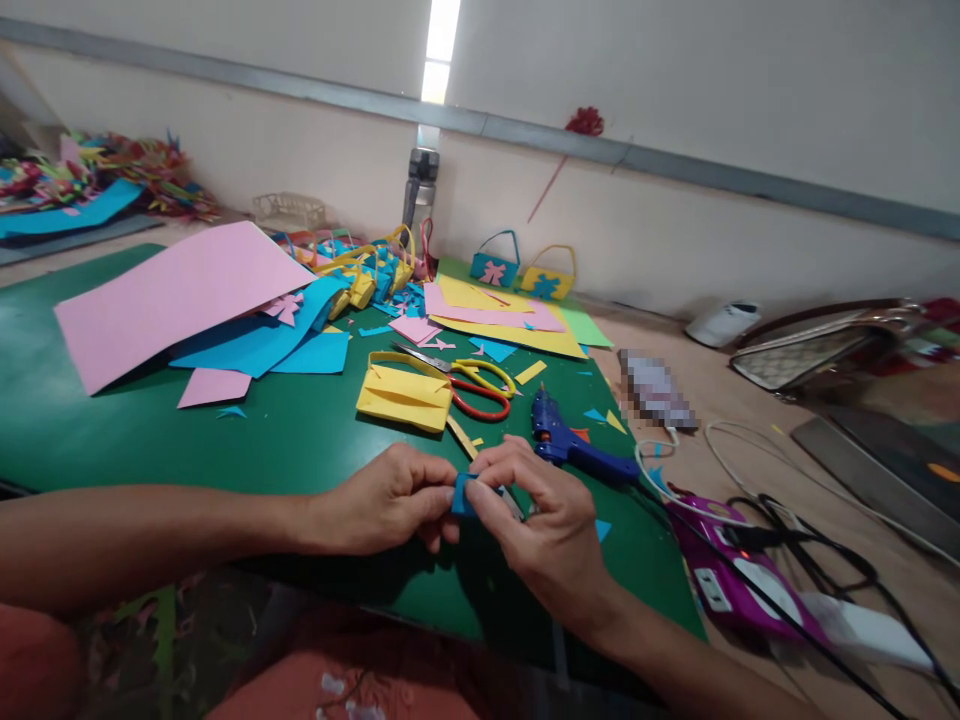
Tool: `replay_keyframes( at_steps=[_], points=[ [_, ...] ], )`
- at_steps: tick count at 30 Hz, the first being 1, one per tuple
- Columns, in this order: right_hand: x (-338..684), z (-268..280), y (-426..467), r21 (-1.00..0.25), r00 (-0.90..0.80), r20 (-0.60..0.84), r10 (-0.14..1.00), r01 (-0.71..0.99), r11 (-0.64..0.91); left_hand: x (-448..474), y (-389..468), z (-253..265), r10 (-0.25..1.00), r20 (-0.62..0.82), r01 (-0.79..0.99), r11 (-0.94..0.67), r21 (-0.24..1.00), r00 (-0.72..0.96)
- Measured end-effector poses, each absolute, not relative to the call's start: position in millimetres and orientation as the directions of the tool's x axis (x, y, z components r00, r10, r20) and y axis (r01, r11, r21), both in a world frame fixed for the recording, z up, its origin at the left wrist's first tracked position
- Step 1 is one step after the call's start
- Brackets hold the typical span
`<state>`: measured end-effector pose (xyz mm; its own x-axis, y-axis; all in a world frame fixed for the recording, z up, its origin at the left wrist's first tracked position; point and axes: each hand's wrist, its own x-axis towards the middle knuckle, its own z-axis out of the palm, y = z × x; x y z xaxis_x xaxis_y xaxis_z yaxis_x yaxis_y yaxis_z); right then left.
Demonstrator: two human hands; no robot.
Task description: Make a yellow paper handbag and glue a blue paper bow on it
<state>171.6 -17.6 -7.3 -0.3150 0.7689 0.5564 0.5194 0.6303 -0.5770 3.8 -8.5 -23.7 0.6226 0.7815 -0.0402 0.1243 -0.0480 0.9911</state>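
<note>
My left hand [401, 500] and my right hand [529, 505] meet over the near part of the green table. Between them they pinch a small piece of blue paper [464, 496], mostly hidden by the fingers. Just beyond lies a yellow paper purse [405, 397] with a thin handle. Scissors [480, 385] with red and yellow handles rest beside it, blades pointing left. A blue glue gun [577, 447] lies right of my right hand, its nozzle pointing away. Under the right fingers, a thin pale strip shows, too covered to name.
Pink sheet [187, 295] and blue sheets [259, 338] lie left. Small paper purses [361, 285] are heaped behind; two stand near the wall. A water bottle [420, 195], phone [656, 388], purple power strip [739, 565] with cables and a handbag [795, 355] surround the work.
</note>
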Motion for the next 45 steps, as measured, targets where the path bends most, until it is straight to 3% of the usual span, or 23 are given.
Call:
replay_keyframes(
  at_steps=[27,45],
  points=[
    [172.1,-7.2,-19.2,-0.602,-0.335,0.511,0.792,0.519,0.607,4.2,-11.9,-24.9,0.765,-0.088,0.057,0.067,0.996,0.638],
    [172.0,-7.7,-16.9,-0.572,-0.348,0.526,0.776,0.53,0.625,3.8,-12.3,-24.8,0.77,-0.053,0.107,-0.019,0.994,0.636]
  ],
)
